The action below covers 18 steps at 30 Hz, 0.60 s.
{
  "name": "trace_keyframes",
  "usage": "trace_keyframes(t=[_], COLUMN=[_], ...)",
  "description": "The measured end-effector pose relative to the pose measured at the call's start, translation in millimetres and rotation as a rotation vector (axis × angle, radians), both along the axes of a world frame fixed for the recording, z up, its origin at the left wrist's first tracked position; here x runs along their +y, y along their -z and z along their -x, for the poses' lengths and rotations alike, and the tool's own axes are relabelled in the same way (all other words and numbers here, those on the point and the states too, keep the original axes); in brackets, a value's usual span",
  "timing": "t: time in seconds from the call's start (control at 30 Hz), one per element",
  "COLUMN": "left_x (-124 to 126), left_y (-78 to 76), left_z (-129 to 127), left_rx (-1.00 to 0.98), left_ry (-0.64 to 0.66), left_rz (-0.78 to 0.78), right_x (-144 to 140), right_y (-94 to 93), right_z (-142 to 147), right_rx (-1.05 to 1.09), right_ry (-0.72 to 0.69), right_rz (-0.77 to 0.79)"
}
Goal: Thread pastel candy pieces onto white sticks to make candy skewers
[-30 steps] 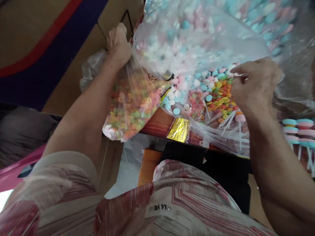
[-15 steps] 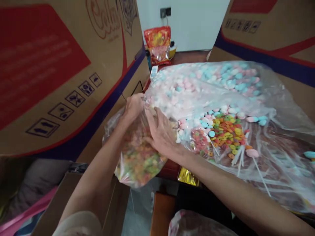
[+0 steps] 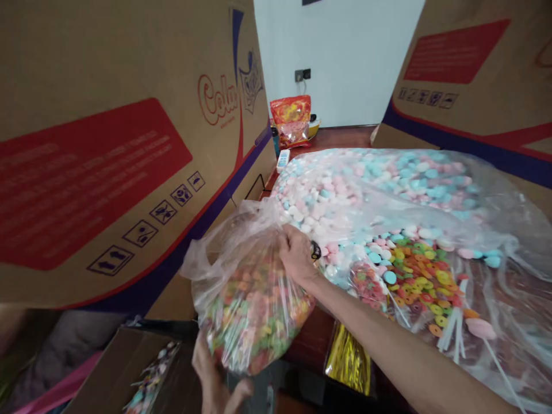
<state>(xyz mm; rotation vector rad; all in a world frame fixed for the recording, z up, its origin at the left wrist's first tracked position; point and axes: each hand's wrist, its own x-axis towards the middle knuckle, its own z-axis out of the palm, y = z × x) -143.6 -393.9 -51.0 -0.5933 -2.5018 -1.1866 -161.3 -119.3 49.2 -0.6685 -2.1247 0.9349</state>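
A clear plastic bag of colourful ring candies [image 3: 254,305] hangs at the table's front edge, its loose top crumpled upward. My right hand [image 3: 297,256] is closed on the upper right side of this bag, fingers gathering the plastic. Below, my left hand [image 3: 215,379] has its thumb and fingers apart beside the bag's lower left; whether it touches the plastic I cannot tell. To the right lie loose ring candies [image 3: 425,282] on a clear sheet, next to white sticks [image 3: 452,336] and a skewered pink candy [image 3: 480,329].
A large clear bag of pastel candies [image 3: 375,178] covers much of the table. Tall cardboard boxes [image 3: 129,75] stand left and right. Gold twist ties [image 3: 350,362] lie at the front edge. An open carton [image 3: 112,368] holding finished-looking candy sticks sits low left. A red packet [image 3: 292,121] stands behind.
My left hand has left the bag's top and dropped to its lower left. The bag's top has spread loose, while my right hand has closed on its side. The view has tilted up.
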Motion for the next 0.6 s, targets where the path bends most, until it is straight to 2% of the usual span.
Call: trace_keyframes(t=[0.03,0.1,0.2,0.33,0.43,0.6], left_x=[3,13,36,71,93,125], left_y=[7.0,6.7,-14.9,-43.4,-51.3,-52.4], left_z=[-5,-10,-8,4,10,9], left_rx=[-0.017,-0.011,0.033,0.122,0.206,0.226], left_ry=[0.019,0.037,0.033,0.010,0.058,0.091], left_rz=[0.009,0.018,0.061,0.086,0.078,0.115], right_x=[2,7,22,39,41,33], right_y=[-6.7,-20.2,-34.9,-43.4,-50.0,-62.0], right_z=[2,7,13,20,24,31], right_rx=[0.065,0.204,0.395,0.586,0.688,0.782], right_ry=[-0.014,-0.036,-0.019,0.042,0.045,-0.035], right_rz=[0.051,0.141,0.294,0.458,0.553,0.666])
